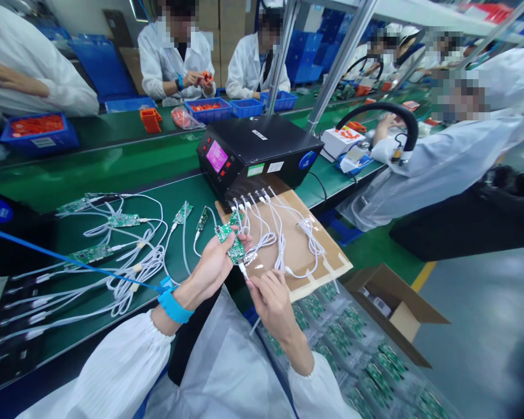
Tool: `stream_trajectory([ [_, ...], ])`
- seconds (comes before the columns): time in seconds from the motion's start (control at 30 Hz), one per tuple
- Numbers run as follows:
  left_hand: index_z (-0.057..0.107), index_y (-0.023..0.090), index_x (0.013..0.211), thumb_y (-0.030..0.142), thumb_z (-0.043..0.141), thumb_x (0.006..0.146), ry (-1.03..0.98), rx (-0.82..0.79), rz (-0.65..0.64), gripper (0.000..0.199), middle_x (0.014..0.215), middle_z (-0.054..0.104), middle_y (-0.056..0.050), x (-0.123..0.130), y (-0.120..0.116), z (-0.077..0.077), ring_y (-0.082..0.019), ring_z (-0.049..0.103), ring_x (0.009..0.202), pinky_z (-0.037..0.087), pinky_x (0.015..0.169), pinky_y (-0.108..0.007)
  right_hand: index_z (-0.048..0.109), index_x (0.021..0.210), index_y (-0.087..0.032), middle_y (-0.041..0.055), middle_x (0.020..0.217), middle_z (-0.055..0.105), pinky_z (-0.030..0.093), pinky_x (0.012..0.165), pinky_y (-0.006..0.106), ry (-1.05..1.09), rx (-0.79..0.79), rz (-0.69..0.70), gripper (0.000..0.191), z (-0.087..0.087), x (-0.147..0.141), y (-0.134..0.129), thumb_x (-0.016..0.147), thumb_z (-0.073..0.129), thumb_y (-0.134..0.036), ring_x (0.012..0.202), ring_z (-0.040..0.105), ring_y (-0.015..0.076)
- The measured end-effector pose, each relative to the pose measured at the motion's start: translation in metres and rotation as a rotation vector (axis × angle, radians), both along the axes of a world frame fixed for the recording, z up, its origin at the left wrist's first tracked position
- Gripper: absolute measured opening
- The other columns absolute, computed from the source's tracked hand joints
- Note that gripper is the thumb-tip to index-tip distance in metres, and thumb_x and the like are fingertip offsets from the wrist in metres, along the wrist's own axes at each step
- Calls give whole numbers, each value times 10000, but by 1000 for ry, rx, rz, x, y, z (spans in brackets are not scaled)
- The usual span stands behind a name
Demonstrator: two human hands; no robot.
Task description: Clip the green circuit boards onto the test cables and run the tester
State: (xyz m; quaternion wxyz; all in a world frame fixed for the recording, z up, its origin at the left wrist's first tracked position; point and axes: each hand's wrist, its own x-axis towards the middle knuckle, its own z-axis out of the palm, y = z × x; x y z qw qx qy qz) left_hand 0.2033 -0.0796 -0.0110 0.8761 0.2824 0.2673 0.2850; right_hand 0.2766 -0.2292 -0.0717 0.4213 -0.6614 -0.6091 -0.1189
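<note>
My left hand [213, 265], with a blue wrist strap [174, 302], grips a green circuit board [234, 247] between thumb and fingers. My right hand [273, 299] pinches a white cable plug [243, 270] at the board's lower edge; whether it is fully seated I cannot tell. Just behind the held board lies another green board [236, 217], partly hidden. Several cabled boards, among them a small one [183, 213] and a dark-sided one [202, 220], rest on the green bench to the left. White coiled cables [280, 250] spread over the cardboard sheet [305, 276].
A black test box [262, 145] with a pink screen stands ahead, cables plugged into its front. Bundled white cables [135, 273] lie left. Trays of boards [353, 349] and an open carton [393, 308] are at lower right. Co-workers in white coats sit around the line.
</note>
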Motion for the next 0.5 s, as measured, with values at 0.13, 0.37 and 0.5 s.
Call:
stream_trajectory([
  [0.13, 646, 143, 1103, 181, 709, 925, 2, 50, -8, 193, 901, 713, -61, 0, -4, 2, -214, 724, 990, 556, 1026, -423, 605, 1017, -178, 8, 788, 630, 442, 835, 344, 41, -13, -8, 110, -1, 0, 0, 1005, 568, -75, 737, 549, 149],
  [0.37, 607, 192, 1091, 287, 818, 842, -55, 127, 27, 339, 869, 665, -7, 1, -13, -2, -194, 700, 983, 533, 1021, -384, 597, 1029, -191, -2, 776, 613, 449, 815, 341, 80, 20, -21, 123, -3, -3, 2, 1008, 560, -76, 713, 548, 147],
  [0.5, 587, 200, 1076, 313, 831, 827, -69, 144, 31, 367, 880, 652, -2, 1, -14, -7, -188, 689, 978, 528, 1015, -376, 594, 1017, -195, 0, 783, 624, 448, 817, 343, 103, 22, -30, 135, -3, -5, 2, 1011, 543, -70, 719, 564, 148],
])
